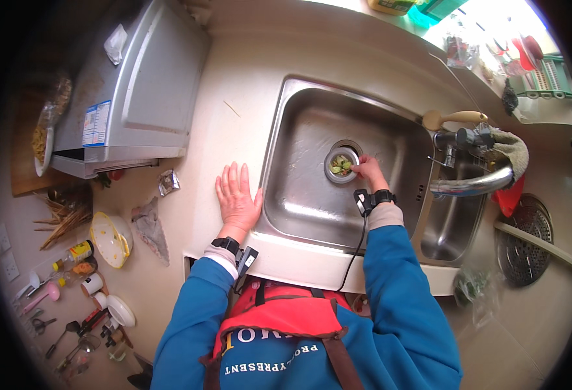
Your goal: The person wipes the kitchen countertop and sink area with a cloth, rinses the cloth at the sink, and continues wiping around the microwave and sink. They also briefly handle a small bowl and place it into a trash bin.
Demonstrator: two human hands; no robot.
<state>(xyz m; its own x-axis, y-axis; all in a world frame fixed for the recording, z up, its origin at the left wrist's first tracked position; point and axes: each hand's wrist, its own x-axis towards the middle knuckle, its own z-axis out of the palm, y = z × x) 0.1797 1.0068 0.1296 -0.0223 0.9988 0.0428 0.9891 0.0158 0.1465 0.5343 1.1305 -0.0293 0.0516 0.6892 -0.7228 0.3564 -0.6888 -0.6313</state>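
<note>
My right hand [369,169] reaches into the large stainless steel sink basin [310,146] and grips the rim of a round sink strainer [331,176]. Green and reddish food scraps [340,165] lie inside the strainer. It sits a little off the drain opening [350,145], whose dark edge shows behind it; whether it is lifted clear, I cannot tell. My left hand [237,197] rests palm down, fingers spread, on the pale countertop [237,63] left of the basin, holding nothing.
A curved faucet [473,184] with a cloth [512,148] over it stands beside the smaller basin [449,229]. A wooden-handled tool [454,118] lies behind. At left are a grey appliance [161,83], a yellow-edged bowl [111,239], a grey rag [152,226] and crumpled foil [169,182].
</note>
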